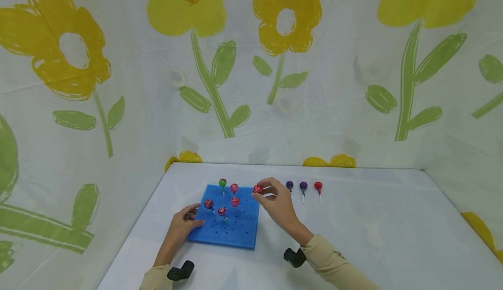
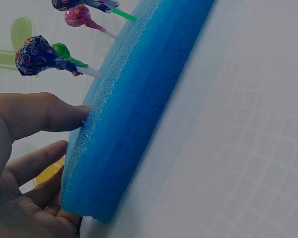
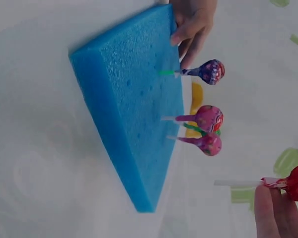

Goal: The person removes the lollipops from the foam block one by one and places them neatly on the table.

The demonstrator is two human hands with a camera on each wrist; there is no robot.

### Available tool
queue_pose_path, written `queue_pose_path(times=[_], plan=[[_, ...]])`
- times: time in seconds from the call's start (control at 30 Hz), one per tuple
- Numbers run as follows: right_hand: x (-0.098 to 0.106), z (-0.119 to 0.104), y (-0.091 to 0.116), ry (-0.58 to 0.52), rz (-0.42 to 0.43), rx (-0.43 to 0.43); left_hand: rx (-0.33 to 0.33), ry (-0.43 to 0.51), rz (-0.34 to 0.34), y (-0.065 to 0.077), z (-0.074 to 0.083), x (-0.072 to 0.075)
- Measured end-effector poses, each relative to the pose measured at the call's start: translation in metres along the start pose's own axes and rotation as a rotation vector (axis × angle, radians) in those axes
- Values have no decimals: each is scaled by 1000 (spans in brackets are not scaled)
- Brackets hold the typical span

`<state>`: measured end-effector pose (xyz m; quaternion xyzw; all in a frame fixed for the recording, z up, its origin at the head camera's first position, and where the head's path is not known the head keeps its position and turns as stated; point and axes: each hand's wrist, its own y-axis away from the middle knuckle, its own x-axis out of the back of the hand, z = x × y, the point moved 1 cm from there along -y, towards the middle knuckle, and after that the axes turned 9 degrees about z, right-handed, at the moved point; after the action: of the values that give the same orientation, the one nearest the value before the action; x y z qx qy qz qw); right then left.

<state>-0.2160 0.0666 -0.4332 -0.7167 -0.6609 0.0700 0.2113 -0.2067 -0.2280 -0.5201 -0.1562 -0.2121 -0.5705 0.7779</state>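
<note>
A blue foam block with small holes lies flat, several wrapped lollipops standing in it by their sticks. Among these are a green lollipop, a pink lollipop and a dark blue and red lollipop. My left hand grips the block's left edge, thumb on the top face and fingers at the side. Above the block's far right corner, my right hand pinches a red lollipop by its wrapped head. Its white stick is bare and apart from the foam.
To the right of the block, two purple lollipops and another red lollipop lie in a row on the white table. A flower-printed cloth hangs behind the table and along its sides.
</note>
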Motion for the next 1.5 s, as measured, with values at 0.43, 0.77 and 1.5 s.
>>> queue_pose_path(times=[0.43, 0.77, 1.5], plan=[[31, 5, -7, 71, 75, 13, -5, -8, 12, -3, -4, -1], [53, 13, -11, 132, 127, -11, -8, -20, 13, -1, -3, -1], [102, 42, -17, 148, 219, 108, -26, -38, 29, 2, -2, -3]])
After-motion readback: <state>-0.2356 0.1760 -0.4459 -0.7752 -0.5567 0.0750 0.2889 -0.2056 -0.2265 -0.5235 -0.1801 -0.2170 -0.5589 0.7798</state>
